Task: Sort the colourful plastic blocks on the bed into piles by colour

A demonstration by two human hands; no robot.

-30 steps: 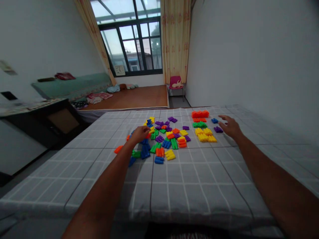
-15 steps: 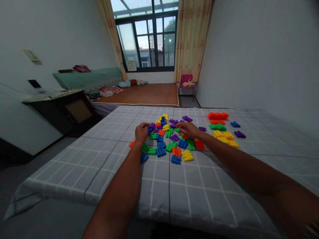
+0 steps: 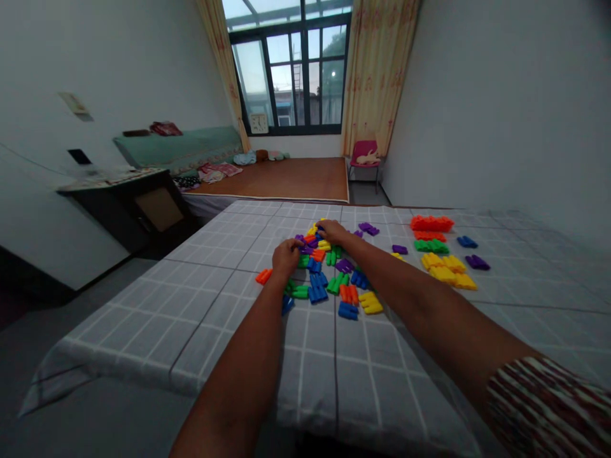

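Note:
Plastic toy blocks in several colours lie in a loose heap on the checked tablecloth. At the heap's left edge is my left hand (image 3: 286, 256), its fingers bent together beside a purple block (image 3: 308, 249); whatever is in them is hidden. My right hand (image 3: 333, 232) reaches over the far side of the heap, fingers curled down by a yellow block (image 3: 312, 229) and a blue one; what they pinch cannot be made out. Nearer me lie a large blue block (image 3: 317, 292), an orange block (image 3: 349, 294) and a yellow block (image 3: 370, 303). My right forearm covers part of the heap.
On the right, blocks are grouped by colour: red-orange (image 3: 431, 223), green (image 3: 430, 246) and yellow (image 3: 443, 273). A blue block (image 3: 466, 242) and a purple block (image 3: 477, 262) lie beside them. Beyond the grey checked tablecloth (image 3: 229, 343) are a bed (image 3: 296, 181) and a pink chair (image 3: 365, 156).
My right hand has moved left and away from me, from the heap's right side to its far side. My left hand stays at the left edge. The whole view has shifted slightly.

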